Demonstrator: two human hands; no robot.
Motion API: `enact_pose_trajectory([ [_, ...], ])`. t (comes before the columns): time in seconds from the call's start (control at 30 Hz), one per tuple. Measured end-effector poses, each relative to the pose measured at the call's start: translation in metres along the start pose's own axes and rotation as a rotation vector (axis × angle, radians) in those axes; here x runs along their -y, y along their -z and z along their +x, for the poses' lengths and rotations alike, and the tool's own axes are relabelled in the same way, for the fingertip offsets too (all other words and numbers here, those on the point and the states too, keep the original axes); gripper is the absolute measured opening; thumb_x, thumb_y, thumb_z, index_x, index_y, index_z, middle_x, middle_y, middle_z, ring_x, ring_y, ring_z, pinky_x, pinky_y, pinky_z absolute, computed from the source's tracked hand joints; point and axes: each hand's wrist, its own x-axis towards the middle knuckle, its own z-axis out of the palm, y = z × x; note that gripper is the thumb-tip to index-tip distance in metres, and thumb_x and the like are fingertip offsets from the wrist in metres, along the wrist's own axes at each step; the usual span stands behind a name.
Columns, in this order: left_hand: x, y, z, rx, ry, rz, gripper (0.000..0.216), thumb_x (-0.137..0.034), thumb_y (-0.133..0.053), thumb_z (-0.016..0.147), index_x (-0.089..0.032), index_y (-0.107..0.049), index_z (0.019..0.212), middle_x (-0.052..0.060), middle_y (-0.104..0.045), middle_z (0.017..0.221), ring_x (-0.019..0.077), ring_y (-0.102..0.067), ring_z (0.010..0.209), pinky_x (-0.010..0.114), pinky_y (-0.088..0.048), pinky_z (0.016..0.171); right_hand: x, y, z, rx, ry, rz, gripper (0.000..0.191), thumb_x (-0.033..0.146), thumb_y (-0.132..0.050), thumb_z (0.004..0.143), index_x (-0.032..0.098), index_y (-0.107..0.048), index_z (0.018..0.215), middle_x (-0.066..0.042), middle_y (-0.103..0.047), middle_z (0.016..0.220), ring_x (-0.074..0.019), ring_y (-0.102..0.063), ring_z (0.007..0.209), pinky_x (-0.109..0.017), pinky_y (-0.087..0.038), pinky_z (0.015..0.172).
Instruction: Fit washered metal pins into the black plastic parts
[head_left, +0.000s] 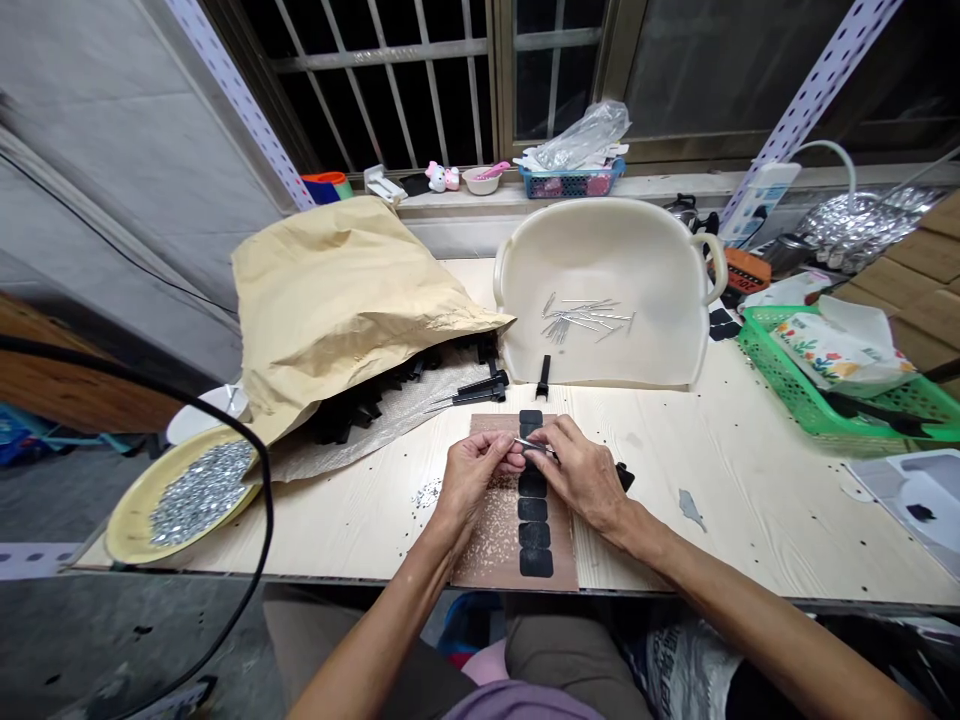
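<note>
My left hand [480, 475] and my right hand [581, 470] meet over a brown board [491, 575], fingertips pinched together. Between them is a thin silver metal piece [531, 445]; its ends are hidden by the fingers. A black plastic part [625, 476] shows beside my right hand, and I cannot tell whether it is held. Below the hands, a column of black rounded pads [535, 536] runs down the board, with pale specks to its left. Small black clips with thin metal pins [476, 390] lie beyond my left hand; another black clip [543, 378] lies in front of the tub.
A white tub [607, 240] holding metal pins [581, 318] leans at the back. On the left are a paper sack [337, 270] of black parts and a yellow dish [124, 520] of silver bits [202, 490]. A green basket [787, 400] stands right; a black cable [266, 500] arcs across the left.
</note>
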Motion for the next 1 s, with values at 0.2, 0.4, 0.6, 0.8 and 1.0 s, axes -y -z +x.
enact_pose_trajectory([
  [0.2,0.002,-0.001,0.001,0.004,0.004,-0.031,0.027,-0.034,-0.075,0.067,-0.009,-0.068,0.078,0.005,-0.069,0.069,0.0099,-0.063,0.057,0.021,-0.054,0.061,-0.001,-0.003,-0.001,0.006,-0.019,0.012,0.024,0.032,-0.041,0.096,0.02,-0.061,0.096,-0.001,-0.059,0.083,-0.01,-0.058,0.072,-0.019,-0.04,0.059],
  [0.4,0.001,-0.003,-0.001,-0.03,0.022,-0.086,0.03,-0.034,-0.078,0.064,-0.008,-0.067,0.074,0.003,-0.067,0.066,0.0087,-0.061,0.054,0.02,-0.053,0.057,0.005,0.0,0.002,-0.05,0.027,-0.123,0.025,0.03,-0.04,0.096,0.02,-0.063,0.091,-0.002,-0.06,0.088,-0.0094,-0.055,0.066,-0.021,-0.038,0.057],
  [0.6,0.004,-0.001,-0.002,-0.011,0.024,-0.072,0.028,-0.031,-0.076,0.067,-0.008,-0.068,0.081,0.004,-0.067,0.069,0.0085,-0.061,0.058,0.02,-0.053,0.061,0.003,-0.006,0.001,-0.016,0.017,-0.114,0.027,0.031,-0.038,0.096,0.02,-0.062,0.09,-0.003,-0.057,0.079,-0.0113,-0.055,0.067,-0.022,-0.038,0.057],
  [0.8,0.006,0.001,0.001,-0.014,0.035,-0.1,0.03,-0.029,-0.076,0.067,-0.008,-0.069,0.087,0.005,-0.068,0.071,0.0083,-0.062,0.061,0.02,-0.051,0.065,-0.001,-0.007,0.001,0.032,-0.052,0.129,0.018,0.031,-0.044,0.094,0.02,-0.058,0.098,-0.004,-0.056,0.091,-0.0126,-0.057,0.076,-0.022,-0.044,0.061],
  [1.0,0.01,0.002,0.005,0.024,0.064,-0.151,0.031,-0.027,-0.076,0.068,-0.008,-0.068,0.091,0.005,-0.069,0.074,0.0092,-0.063,0.065,0.021,-0.051,0.068,-0.006,-0.012,0.002,0.01,-0.08,0.285,0.017,0.029,-0.046,0.093,0.021,-0.06,0.093,-0.003,-0.055,0.084,-0.0138,-0.056,0.075,-0.025,-0.047,0.067],
])
